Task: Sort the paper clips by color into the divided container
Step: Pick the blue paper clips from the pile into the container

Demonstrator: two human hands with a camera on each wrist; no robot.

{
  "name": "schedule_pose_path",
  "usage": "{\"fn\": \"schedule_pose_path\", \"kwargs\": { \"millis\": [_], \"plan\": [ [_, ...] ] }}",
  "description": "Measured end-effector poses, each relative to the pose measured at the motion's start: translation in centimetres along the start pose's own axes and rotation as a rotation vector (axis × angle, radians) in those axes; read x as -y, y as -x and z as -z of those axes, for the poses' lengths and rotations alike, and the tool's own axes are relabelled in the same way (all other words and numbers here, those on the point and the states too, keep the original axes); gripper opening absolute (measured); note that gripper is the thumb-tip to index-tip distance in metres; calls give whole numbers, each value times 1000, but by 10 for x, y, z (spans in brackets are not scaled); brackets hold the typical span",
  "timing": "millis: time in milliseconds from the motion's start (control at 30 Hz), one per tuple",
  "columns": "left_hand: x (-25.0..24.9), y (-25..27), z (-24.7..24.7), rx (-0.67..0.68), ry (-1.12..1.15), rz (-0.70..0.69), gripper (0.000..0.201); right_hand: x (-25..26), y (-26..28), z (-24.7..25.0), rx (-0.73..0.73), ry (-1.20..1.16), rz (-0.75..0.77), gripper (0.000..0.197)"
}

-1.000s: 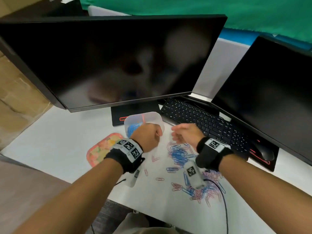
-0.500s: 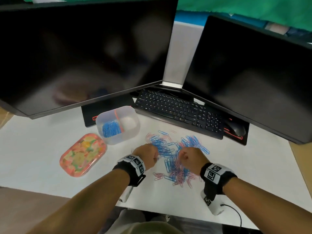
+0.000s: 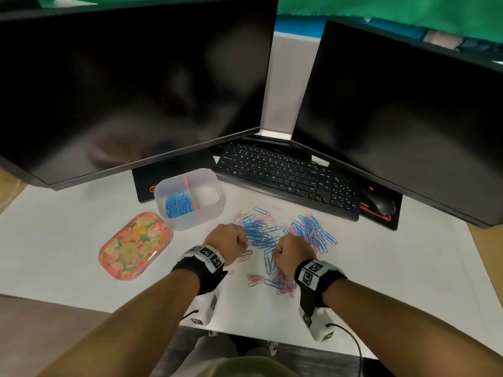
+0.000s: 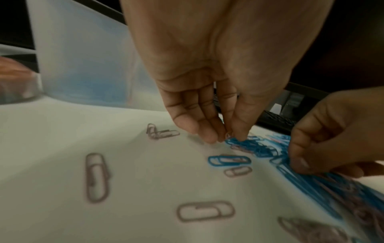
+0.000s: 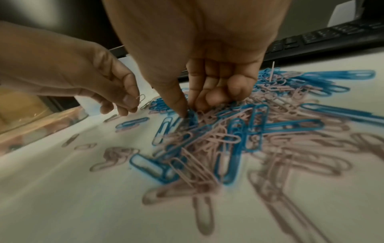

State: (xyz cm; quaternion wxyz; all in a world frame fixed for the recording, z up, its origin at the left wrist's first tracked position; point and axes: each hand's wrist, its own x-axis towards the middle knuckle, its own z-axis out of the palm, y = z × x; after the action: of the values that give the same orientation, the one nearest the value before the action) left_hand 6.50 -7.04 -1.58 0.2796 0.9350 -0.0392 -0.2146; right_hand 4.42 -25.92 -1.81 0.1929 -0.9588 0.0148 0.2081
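A white desk (image 3: 68, 240) fills the lower middle of the frame. Two dark monitors stand on it, angled toward each other: the left monitor (image 3: 130, 83) spans the upper left, the right monitor (image 3: 402, 110) the upper right. Between them shows a grey partition (image 3: 285, 85), and along the top edge hangs green cloth (image 3: 381, 9) with a strip of blue under it. A black keyboard (image 3: 285, 178) lies below the gap between the screens, a black mouse (image 3: 381, 205) just to its right on a black pad with red trim. At far left a brown surface (image 3: 11, 183) shows. Dark floor (image 3: 313, 360) lies at bottom centre. The light is dim and even.
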Motion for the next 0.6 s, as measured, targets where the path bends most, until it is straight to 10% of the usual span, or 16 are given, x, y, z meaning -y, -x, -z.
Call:
{"fn": "schedule_pose_path", "kwargs": {
  "millis": [367, 600],
  "plan": [
    [9, -1, 10, 18, 495, 156, 20, -9, -9, 22, 120, -620, -136, 14],
    [16, -7, 11, -65, 180, 197, 13, -15, -7, 36, 227, -958, -246, 18]
  ]
}}
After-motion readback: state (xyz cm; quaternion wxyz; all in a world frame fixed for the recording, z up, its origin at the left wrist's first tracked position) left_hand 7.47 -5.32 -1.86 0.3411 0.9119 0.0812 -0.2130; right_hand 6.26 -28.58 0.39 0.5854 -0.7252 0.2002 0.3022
